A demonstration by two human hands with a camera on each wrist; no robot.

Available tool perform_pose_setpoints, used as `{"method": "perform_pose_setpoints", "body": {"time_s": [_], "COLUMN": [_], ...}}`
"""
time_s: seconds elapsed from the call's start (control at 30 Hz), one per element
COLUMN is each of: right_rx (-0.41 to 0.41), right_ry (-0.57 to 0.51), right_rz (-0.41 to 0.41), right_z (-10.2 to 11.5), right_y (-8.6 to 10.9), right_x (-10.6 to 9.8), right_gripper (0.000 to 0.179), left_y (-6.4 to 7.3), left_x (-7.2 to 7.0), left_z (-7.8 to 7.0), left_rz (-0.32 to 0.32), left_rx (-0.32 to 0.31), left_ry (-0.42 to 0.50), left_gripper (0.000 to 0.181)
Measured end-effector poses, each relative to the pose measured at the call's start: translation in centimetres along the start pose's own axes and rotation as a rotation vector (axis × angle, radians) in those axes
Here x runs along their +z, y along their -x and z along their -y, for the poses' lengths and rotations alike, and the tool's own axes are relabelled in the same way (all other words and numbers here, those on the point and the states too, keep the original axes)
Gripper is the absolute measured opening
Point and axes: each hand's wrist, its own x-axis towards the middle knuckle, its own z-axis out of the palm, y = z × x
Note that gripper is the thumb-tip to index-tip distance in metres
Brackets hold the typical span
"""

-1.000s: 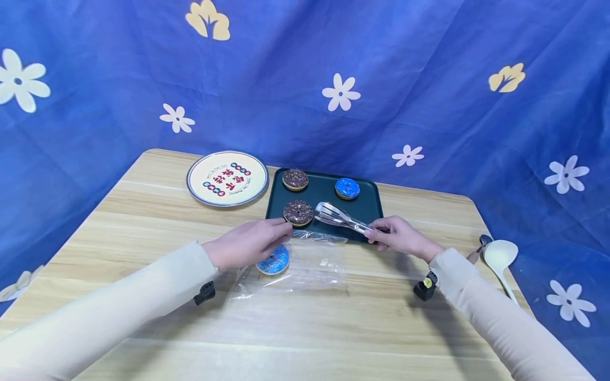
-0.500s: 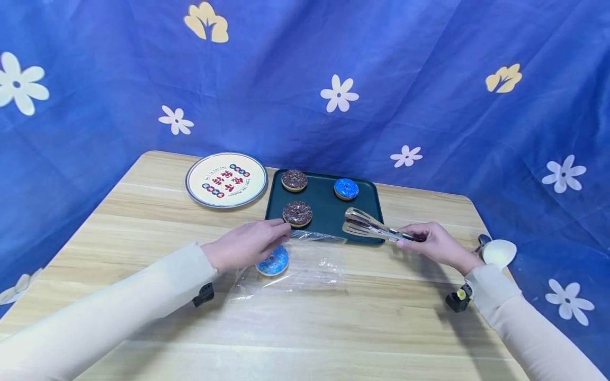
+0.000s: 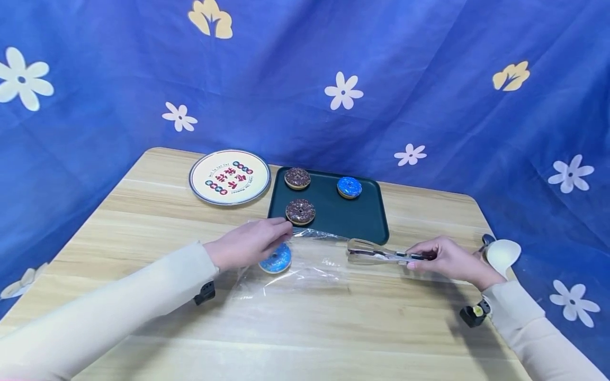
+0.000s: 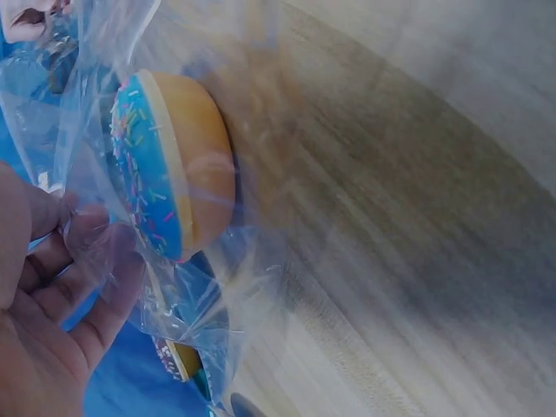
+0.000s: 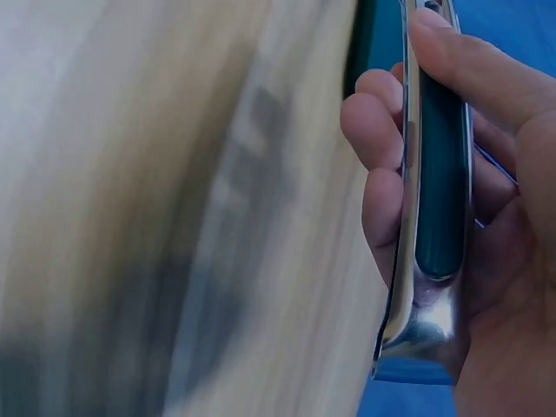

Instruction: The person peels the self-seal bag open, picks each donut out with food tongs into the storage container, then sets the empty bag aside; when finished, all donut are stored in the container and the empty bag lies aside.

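Observation:
My left hand (image 3: 248,244) pinches the upper edge of a clear plastic bag (image 3: 314,262) between thumb and fingers. Inside the bag lies a blue-iced doughnut (image 3: 277,259) with sprinkles, partly covered by that hand in the head view; the left wrist view shows the doughnut (image 4: 169,165) through the film. To the right, my right hand (image 3: 445,259) grips metal serving tongs (image 3: 369,252), their slotted heads pointing left near the bag's right side. Nothing shows between those heads. In the right wrist view, fingers and thumb wrap the tongs' dark green handle (image 5: 441,174).
Behind the bag sits a dark green tray (image 3: 343,219) with two chocolate doughnuts (image 3: 301,211) and a blue doughnut (image 3: 350,187). A printed plate (image 3: 230,177) stands left of it. A white ladle (image 3: 503,254) and a dark utensil lie by the table's right edge.
My right hand has drawn the tongs rightward and toward me, from over the tray to beside the bag. The left hand keeps its place on the bag.

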Motion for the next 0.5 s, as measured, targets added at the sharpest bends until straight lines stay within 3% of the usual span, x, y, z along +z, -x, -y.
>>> {"method": "perform_pose_setpoints", "body": {"time_s": [0.3, 0.5], "right_rx": [-0.089, -0.116], "right_ry": [0.049, 0.144], "right_rz": [-0.024, -0.035], "right_z": [1.3, 2.8], "right_y": [-2.1, -3.8], "right_x": [2.4, 4.2], "right_gripper": [0.016, 0.029], "left_y": [0.2, 0.2], "left_x": [-0.6, -0.5], "left_z": [0.1, 0.2], "left_rz": [0.0, -0.006], "left_rx": [-0.014, 0.004], "left_ry": [-0.009, -0.016], "left_gripper": [0.006, 0.005]}}
